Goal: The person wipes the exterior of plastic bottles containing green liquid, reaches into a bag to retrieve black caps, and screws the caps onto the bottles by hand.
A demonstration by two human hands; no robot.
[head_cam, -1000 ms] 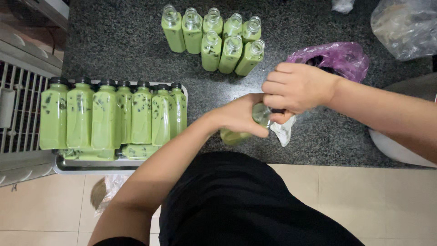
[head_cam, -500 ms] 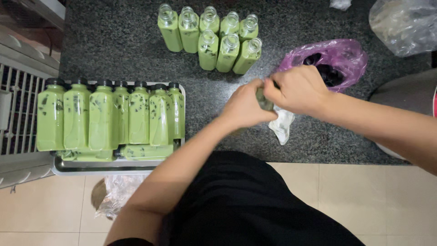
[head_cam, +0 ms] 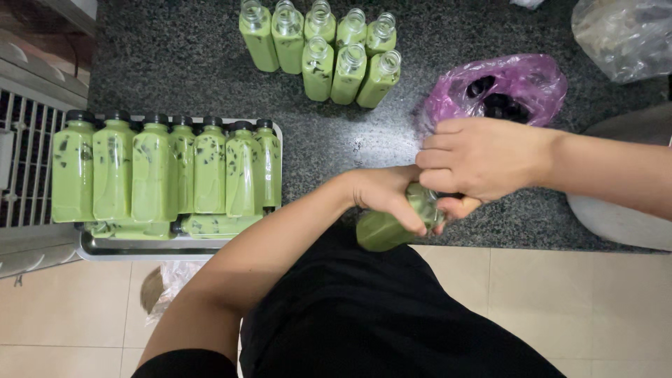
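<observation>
My left hand (head_cam: 386, 194) grips a clear bottle of green drink (head_cam: 389, 225) around its body, just off the near edge of the dark granite counter (head_cam: 189, 70). My right hand (head_cam: 477, 157) is closed over the top of that same bottle, hiding its neck and cap. A pink plastic bag (head_cam: 498, 87) holding dark round caps lies just beyond my right hand.
A metal tray (head_cam: 175, 243) at the left carries several capped green bottles (head_cam: 168, 171), some lying flat. Several uncapped green bottles (head_cam: 318, 45) stand at the back of the counter. A clear plastic bag (head_cam: 623, 35) sits far right, a white rounded object (head_cam: 616, 217) at the right edge.
Both hands with the bottle have dropped toward the near counter edge; the white cloth seen below them earlier is no longer visible.
</observation>
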